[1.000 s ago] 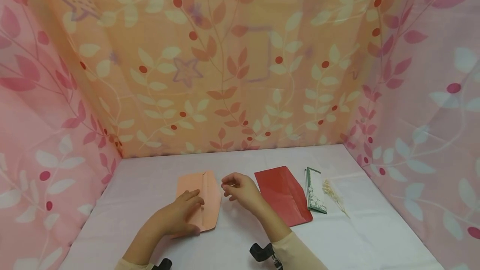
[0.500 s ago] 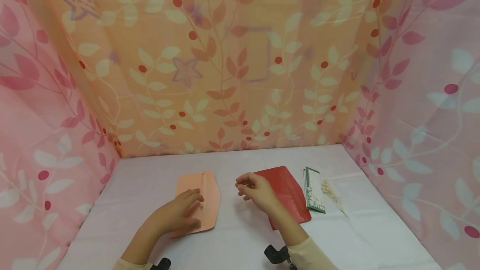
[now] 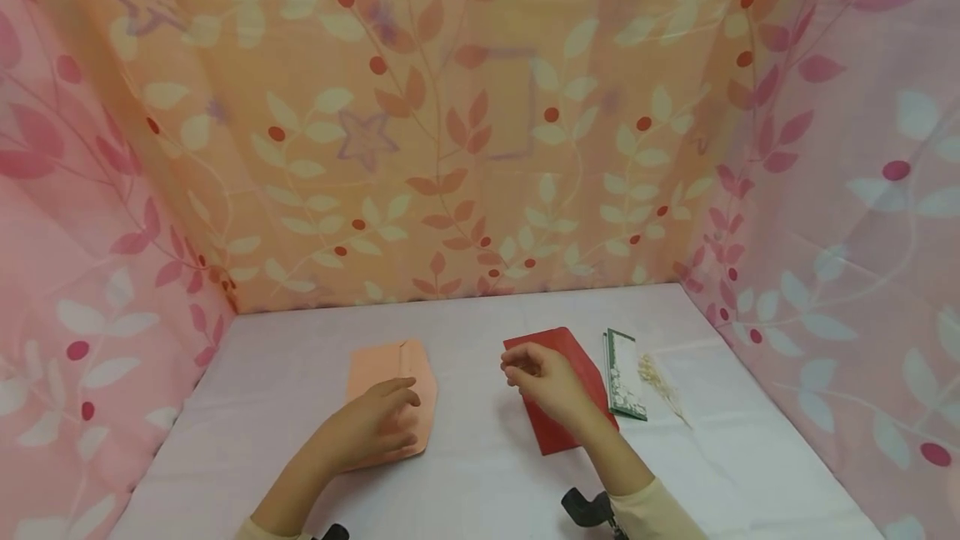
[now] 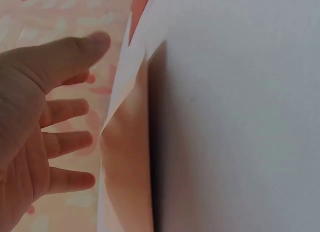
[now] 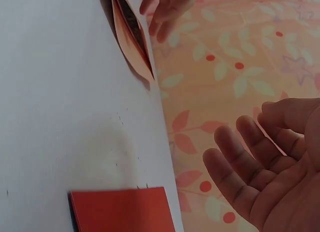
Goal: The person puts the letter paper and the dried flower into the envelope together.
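Red envelope (image 3: 572, 352) and peach envelope (image 3: 378, 363) lay on the table (image 3: 480, 482), the red at three o'clock from the peach. Over the last second the right hand (image 3: 547, 386) had swung from near the peach one to above the red, which probably meant its work at the peach one had paused. Its grip was empty, fingers loosely curved, reaching in from half past four. The left hand (image 3: 375, 423) hung over the peach one from half past seven, fingers spread, holding nothing. Card (image 3: 624, 373) and sprig (image 3: 651, 372) lay at three o'clock from the red.
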A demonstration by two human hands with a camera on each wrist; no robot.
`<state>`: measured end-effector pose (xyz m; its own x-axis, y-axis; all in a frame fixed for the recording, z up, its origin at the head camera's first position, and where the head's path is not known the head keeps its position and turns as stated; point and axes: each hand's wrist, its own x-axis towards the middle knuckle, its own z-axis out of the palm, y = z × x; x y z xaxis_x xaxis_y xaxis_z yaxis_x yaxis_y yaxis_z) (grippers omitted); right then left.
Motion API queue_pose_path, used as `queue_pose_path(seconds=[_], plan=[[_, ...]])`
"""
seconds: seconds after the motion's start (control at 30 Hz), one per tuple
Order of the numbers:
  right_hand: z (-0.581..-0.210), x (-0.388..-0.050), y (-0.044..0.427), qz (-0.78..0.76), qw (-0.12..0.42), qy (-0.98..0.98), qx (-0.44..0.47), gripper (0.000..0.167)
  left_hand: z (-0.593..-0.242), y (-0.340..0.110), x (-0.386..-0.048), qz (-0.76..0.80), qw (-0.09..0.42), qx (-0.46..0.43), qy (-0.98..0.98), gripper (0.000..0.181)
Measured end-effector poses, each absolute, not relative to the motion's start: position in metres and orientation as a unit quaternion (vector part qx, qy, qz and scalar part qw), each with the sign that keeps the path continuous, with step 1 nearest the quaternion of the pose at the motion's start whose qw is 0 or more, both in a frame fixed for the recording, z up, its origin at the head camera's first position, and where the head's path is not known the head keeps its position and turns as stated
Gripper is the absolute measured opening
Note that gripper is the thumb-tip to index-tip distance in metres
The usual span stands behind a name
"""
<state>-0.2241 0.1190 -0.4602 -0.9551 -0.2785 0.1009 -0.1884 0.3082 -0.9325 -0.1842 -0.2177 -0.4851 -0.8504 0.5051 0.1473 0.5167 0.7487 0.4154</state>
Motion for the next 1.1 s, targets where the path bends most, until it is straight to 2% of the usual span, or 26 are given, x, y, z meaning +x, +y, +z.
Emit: queue_pose_path(seconds=[0.37, 0.6, 0.93, 1.1], plan=[[-0.458, -0.223, 0.153, -0.507, -0.015, 0.851, -0.134, 0.021, -0.471, -0.185, -0.198, -0.167, 0.073, -0.290, -0.939, 0.039], [-0.462, -0.228, 0.180, -0.489, -0.039, 0.861, -0.136, 0.020, -0.456, -0.150, -0.208, -0.167, 0.033, -0.257, -0.951, 0.039], [-0.471, -0.235, 0.217, -0.447, -0.061, 0.883, -0.132, 0.027, -0.451, -0.087, -0.222, -0.148, -0.001, -0.301, -0.942, 0.036], [-0.477, -0.241, 0.232, -0.415, -0.077, 0.896, -0.135, 0.029, -0.454, -0.059, -0.228, -0.152, 0.004, -0.314, -0.937, 0.037]])
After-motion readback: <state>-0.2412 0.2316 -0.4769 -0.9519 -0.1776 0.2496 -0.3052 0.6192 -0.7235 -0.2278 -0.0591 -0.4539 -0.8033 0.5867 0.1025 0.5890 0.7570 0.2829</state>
